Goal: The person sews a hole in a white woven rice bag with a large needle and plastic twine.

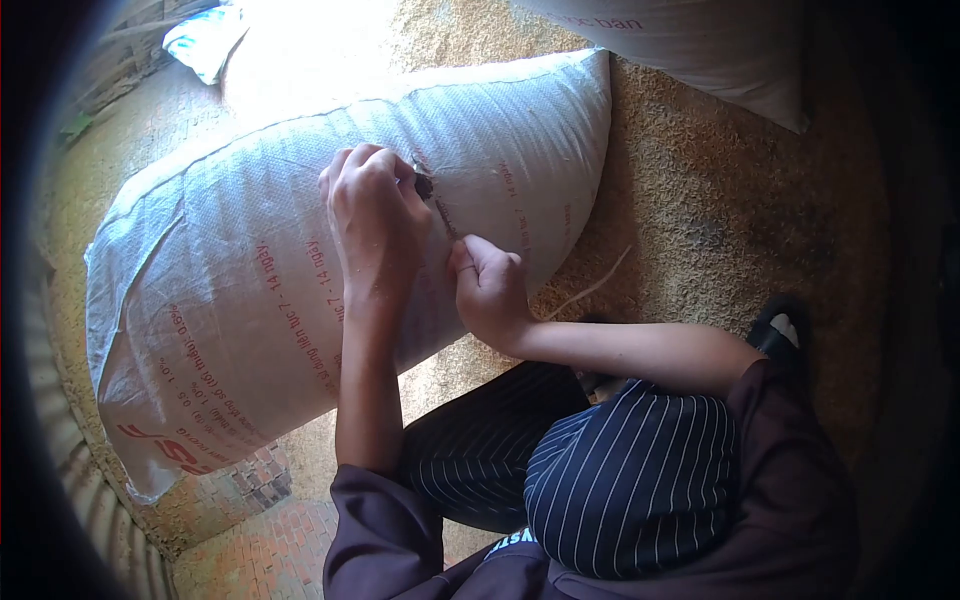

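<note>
A big white woven sack (pixel 250 190) with red print lies on its side, full and bulging, in front of my knees. On its upper face a small dark patch (pixel 424 187) shows, with a thin dark line running from it down to my right hand. My left hand (pixel 375 205) is closed beside this patch, its knuckles up; the fingertips are hidden behind the hand. Lower and to the right, my right hand (pixel 490 285) is closed in a pinch against the sack, at the line's lower end. What either hand pinches is too small or hidden to name.
Loose tan husks or grain (pixel 690 190) cover the ground. Another white sack (pixel 700 50) stands at the upper right. A pale strand (pixel 595 285) lies beside my right forearm. Brick paving (pixel 270 530) shows at the lower left, beside a ridged grey edge (pixel 75 460).
</note>
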`<state>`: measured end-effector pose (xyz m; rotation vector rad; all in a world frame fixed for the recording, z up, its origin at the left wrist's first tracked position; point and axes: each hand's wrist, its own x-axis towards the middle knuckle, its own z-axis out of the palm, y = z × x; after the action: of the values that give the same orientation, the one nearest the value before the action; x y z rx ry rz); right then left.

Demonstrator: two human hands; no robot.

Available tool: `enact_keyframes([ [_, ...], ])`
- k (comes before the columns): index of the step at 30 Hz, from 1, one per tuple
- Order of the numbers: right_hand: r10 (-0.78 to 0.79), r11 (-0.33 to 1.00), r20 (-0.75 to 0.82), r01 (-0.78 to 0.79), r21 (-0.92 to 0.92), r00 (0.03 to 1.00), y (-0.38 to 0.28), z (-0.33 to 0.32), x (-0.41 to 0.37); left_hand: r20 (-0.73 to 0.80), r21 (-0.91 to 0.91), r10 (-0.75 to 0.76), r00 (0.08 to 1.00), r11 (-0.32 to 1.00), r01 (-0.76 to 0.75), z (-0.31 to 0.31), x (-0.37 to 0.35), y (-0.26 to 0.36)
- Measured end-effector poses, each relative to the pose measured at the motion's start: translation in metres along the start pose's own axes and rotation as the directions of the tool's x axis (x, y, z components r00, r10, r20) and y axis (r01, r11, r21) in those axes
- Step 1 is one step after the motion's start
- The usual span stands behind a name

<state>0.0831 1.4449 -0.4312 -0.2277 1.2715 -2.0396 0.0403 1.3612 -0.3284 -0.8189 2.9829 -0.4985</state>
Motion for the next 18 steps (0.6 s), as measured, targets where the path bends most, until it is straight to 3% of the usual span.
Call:
enact_keyframes([
  [4,-0.07,0.992,-0.011,0.069,-0.105,0.997,-0.007,0.001,0.029,0.015,0.003,-0.007,1.0,1.0,0.007,-0.003,0.001,-0.002],
  [6,-0.077,0.954,0.066,0.093,-0.283,0.995,-0.016,-0.004,0.046,0.041,0.008,0.027,0.999,1.0,-0.028,-0.006,-0.001,-0.003],
  [8,-0.139,0.945,0.093,0.16,-0.287,0.986,-0.016,-0.011,0.054,0.031,0.038,0.028,0.999,0.999,-0.029,-0.011,-0.004,-0.002],
  [10,-0.257,0.731,0.377,0.434,-0.526,0.89,-0.02,-0.023,0.066,0.015,0.068,0.023,1.0,0.997,-0.024,-0.016,-0.004,-0.006],
  [11,-0.265,0.721,0.39,0.45,-0.527,0.882,-0.027,-0.026,0.079,-0.039,0.087,0.043,0.998,0.995,-0.039,-0.017,-0.002,-0.009],
  [13,-0.127,0.626,0.64,0.562,-0.541,0.758,-0.045,-0.028,0.111,-0.112,0.091,0.042,0.993,0.995,-0.032,-0.024,-0.003,-0.013],
  [14,-0.123,0.605,0.651,0.577,-0.549,0.749,-0.055,-0.022,0.127,-0.157,0.062,0.036,0.987,0.998,-0.027,-0.033,-0.001,-0.013],
  [17,0.267,0.828,0.617,0.152,-0.54,0.74,-0.076,-0.007,0.156,-0.26,-0.033,0.023,0.965,0.999,-0.033,-0.051,-0.002,-0.013],
  [18,0.269,0.811,0.612,0.168,-0.561,0.744,-0.077,-0.005,0.155,-0.293,-0.069,0.04,0.955,0.996,-0.063,-0.055,-0.004,-0.014],
])
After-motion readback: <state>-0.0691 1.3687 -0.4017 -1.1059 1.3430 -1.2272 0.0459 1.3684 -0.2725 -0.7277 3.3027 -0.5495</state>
